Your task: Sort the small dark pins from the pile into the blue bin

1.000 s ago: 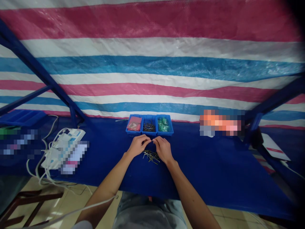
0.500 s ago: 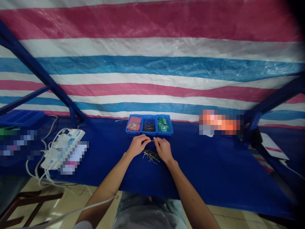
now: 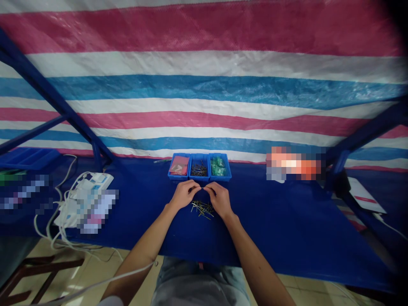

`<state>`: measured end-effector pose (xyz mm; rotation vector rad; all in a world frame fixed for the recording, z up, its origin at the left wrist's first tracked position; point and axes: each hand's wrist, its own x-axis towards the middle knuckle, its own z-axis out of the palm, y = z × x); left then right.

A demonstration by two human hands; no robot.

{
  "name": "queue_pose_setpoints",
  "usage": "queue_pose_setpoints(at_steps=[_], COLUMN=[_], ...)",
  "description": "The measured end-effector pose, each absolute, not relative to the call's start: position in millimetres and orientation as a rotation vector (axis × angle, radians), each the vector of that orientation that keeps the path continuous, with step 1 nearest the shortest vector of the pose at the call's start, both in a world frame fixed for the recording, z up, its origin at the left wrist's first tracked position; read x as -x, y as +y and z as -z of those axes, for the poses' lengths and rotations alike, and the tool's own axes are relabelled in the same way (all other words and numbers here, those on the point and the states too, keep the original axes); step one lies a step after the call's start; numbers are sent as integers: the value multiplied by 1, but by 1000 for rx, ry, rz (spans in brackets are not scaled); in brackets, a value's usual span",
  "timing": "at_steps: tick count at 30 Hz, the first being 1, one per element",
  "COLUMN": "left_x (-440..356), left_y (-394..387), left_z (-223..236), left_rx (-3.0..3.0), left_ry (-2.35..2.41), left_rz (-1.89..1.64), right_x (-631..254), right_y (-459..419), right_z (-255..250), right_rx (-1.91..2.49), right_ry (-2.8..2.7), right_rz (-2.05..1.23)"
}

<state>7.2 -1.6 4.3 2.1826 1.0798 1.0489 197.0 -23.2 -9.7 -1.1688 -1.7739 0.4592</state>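
Note:
My left hand [image 3: 185,193] is closed in a pinch above the blue table. Facing it, my right hand [image 3: 218,196] pinches too, the fingertips of both almost meeting. Between them is a sliver of a thin metal fastener, a screw or nail by its look, mostly hidden by the fingers. Just below the hands lies a loose pile of long thin brass-coloured fasteners [image 3: 202,209]. Behind the hands stand three joined blue bins: the left bin [image 3: 172,177] holds a pink piece and a clear packet, the middle bin [image 3: 199,178] dark metal fasteners, the right bin [image 3: 220,178] green packets.
White power strips [image 3: 103,180] with tangled cables [image 3: 51,229] lie at the left, beside a blurred packet [image 3: 98,210]. A blurred orange object [image 3: 293,163] is at the back right. Blue frame posts [image 3: 60,97] and a striped sheet [image 3: 204,93] bound the table [image 3: 270,238].
My right hand's fingertips have shifted slightly left towards my left hand, and its fingers are more arched. Less of the thin fastener shows between the hands. The pile and bins look unchanged.

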Motion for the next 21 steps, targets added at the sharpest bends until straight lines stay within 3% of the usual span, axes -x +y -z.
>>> queue_pose_setpoints(at_steps=[21], left_x=[-6], left_y=[1], left_z=[-3], left_rx=[-2149], left_ry=[1094], left_rz=[-1039], right_x=[-198], right_y=[-25], right_z=[2], right_rx=[1069], right_ry=[-1748], right_rz=[-489])
